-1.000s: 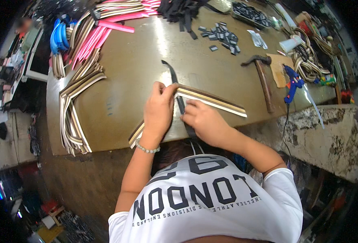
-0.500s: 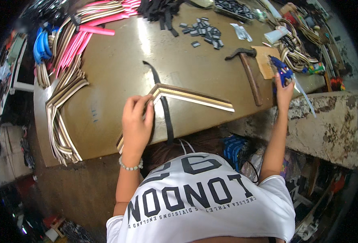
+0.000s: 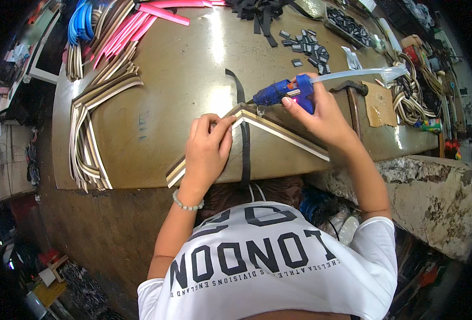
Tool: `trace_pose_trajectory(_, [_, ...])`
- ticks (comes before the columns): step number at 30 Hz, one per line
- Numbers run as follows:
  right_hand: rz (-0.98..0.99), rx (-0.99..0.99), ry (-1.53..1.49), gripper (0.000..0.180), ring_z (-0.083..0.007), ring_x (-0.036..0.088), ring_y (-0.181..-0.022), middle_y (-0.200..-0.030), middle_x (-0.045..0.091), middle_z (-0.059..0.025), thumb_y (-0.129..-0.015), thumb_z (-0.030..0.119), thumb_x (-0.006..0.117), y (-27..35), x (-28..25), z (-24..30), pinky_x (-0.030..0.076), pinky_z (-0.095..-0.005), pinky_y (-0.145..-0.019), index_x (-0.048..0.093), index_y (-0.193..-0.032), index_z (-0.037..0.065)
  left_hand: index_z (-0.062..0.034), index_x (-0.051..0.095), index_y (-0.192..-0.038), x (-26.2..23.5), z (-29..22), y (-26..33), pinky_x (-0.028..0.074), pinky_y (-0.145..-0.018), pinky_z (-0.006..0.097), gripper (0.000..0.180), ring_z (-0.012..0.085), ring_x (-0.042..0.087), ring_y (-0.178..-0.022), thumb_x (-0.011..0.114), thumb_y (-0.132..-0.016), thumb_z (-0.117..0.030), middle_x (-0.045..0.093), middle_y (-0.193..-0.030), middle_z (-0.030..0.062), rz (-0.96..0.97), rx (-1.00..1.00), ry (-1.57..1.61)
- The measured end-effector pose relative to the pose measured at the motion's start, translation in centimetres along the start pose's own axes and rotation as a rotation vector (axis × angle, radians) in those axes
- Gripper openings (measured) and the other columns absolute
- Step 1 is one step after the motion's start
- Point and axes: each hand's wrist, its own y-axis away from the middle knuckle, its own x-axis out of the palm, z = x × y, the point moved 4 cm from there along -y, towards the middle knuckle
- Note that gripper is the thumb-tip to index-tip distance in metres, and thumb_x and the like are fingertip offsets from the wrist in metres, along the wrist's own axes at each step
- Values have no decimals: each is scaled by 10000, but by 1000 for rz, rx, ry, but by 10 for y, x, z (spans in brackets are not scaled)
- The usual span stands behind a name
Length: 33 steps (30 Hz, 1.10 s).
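Note:
A striped brown, tan and white webbing strap point(image 3: 294, 136) lies on the table, folded into a V with its peak pointing away from me. My left hand point(image 3: 208, 152) presses and grips it just left of the fold. Under the strap runs a narrow black strap point(image 3: 246, 154), its near end at the table edge. My right hand point(image 3: 329, 117) is wrapped around a blue glue gun point(image 3: 278, 93). The gun's nozzle points left, right by the fold and the black strap; whether it touches is unclear. A long translucent glue stick point(image 3: 348, 73) sticks out of its back.
Stacked striped straps point(image 3: 81, 133) and pink strips point(image 3: 124, 40) cover the table's left side. Small black pieces point(image 3: 313, 50) and black straps point(image 3: 257, 10) lie at the back. A hammer point(image 3: 354, 109), partly behind my right hand, and a cardboard piece point(image 3: 380, 104) are at the right.
My right hand has brought the glue gun from the far right of the table to the fold. My left hand stays on the striped strap; the whole view has shifted.

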Motion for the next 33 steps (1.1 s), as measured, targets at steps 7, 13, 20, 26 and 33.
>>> trace_pose_trajectory(7, [46, -53, 62, 498, -375, 691, -757, -867, 694, -218, -903, 321, 682, -8, 7, -1, 523, -409, -654, 462, -1210, -3, -62, 696, -1047, 0, 0, -1, 472, -768, 373, 225, 278, 552, -854, 667, -827, -26, 573, -928, 116, 1, -12, 19])
trace_pose_trajectory(13, [63, -100, 76, 498, -393, 684, -732, -854, 691, -217, -899, 303, 684, 4, 9, -1, 524, -425, -638, 429, -1228, 28, -63, 694, -1047, 0, -1, -1, 469, -760, 374, 221, 278, 552, -849, 664, -831, -28, 571, -926, 118, -6, -12, 14])
trace_pose_trajectory(20, [166, -19, 67, 510, -384, 661, -633, -737, 660, -193, -887, 306, 692, 38, 13, 5, 502, -430, -571, 429, -1233, 40, -72, 695, -1046, 2, 0, 0, 466, -758, 372, 223, 273, 549, -844, 663, -830, -27, 570, -924, 111, -12, 4, -2])
trace_pose_trajectory(26, [309, 9, -125, 443, -258, 679, -686, -798, 669, -139, -875, 295, 717, 57, 6, 7, 504, -372, -577, 506, -1165, 34, -69, 683, -1048, 3, 0, 1, 476, -756, 380, 238, 278, 547, -861, 664, -816, -18, 566, -936, 101, -12, 17, -21])
trace_pose_trajectory(33, [-882, 310, 119, 413, -122, 586, -796, -937, 653, -62, -949, 369, 645, 97, -115, -104, 476, -274, -759, 546, -1114, 3, -67, 695, -1061, 1, -4, 1, 468, -783, 378, 224, 282, 546, -881, 655, -845, -24, 572, -948, 120, 10, -17, -27])
